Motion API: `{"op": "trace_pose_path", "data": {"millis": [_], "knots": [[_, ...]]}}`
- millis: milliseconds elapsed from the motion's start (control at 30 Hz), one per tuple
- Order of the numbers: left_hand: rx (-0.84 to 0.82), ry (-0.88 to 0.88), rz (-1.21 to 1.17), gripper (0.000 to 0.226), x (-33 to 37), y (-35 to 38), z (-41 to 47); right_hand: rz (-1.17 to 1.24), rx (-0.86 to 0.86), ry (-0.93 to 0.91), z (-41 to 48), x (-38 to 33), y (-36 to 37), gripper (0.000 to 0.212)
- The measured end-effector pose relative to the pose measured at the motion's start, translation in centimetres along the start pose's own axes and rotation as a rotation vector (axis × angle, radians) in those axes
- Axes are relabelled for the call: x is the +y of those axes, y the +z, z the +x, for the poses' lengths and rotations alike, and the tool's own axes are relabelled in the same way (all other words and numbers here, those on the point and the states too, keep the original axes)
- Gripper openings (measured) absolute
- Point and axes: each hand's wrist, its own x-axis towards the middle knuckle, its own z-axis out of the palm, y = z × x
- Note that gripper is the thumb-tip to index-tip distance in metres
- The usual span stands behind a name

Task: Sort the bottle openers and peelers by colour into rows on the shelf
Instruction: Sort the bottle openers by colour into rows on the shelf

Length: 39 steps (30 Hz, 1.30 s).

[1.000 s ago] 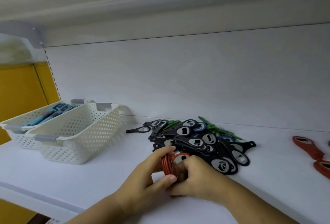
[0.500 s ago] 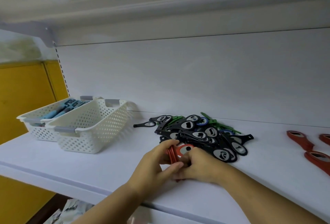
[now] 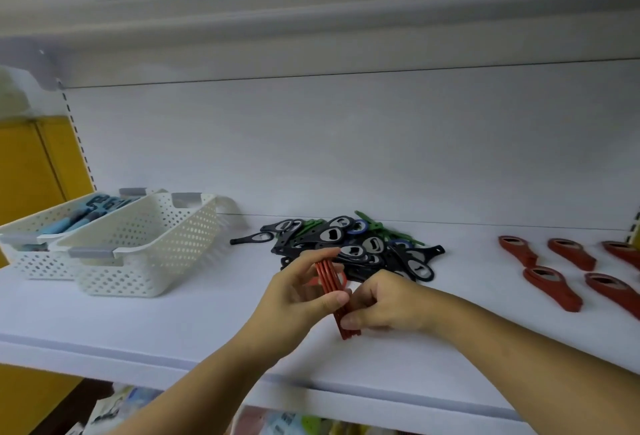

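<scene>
Red bottle openers [image 3: 329, 275], stacked on edge, are gripped by the left hand [image 3: 294, 296] and pinched by the right hand [image 3: 388, 303], just in front of the dark opener pile [image 3: 363, 247] on the shelf [image 3: 173, 330]. Loose red openers [image 3: 571, 254] are laid right of that pile.

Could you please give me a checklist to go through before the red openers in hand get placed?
1. Both grips, left hand and right hand, on the red stack: ok.
2. Only red edges show in the stack: ok.
3. There are laid-out red openers on the right to join: ok.
4. Bare shelf beside them: ok.
5. Number in the stack: cannot tell.
6. Is the mixed pile sorted: not ok.
</scene>
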Motion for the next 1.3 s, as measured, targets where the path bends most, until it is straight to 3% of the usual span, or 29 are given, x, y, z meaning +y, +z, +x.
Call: {"op": "trace_pose_path", "data": {"millis": [400,833,967,1033,1133,1267,1300], "knots": [[-0.172,-0.087,-0.2,0.05,0.2,8.8,1.9,0.222,0.287,0.138,-9.6,3.5,-1.9,0.008],[-0.412,-0.214,-0.414,0.034,-0.8,18.5,2.3,0.141,0.553,0.34,-19.6,5.3,-3.0,0.031],[-0.482,-0.279,-0.493,0.041,-1.3,20.4,2.4,0.075,0.643,0.441,-21.3,5.2,-3.6,0.046],[-0.526,-0.29,-0.411,0.05,-1.6,20.6,2.6,0.029,0.687,0.517,-21.6,5.7,-4.0,0.044],[-0.512,-0.262,-0.097,0.052,-2.0,19.6,3.7,-0.046,0.738,0.655,-22.0,6.6,-5.2,0.04],[-0.386,-0.141,0.423,0.011,-3.2,15.4,5.7,-0.197,0.727,0.847,-22.8,7.6,-6.7,0.053],[-0.386,-0.105,0.544,0.012,-3.5,14.0,5.9,-0.233,0.719,0.885,-22.8,7.8,-7.0,0.054]]}}
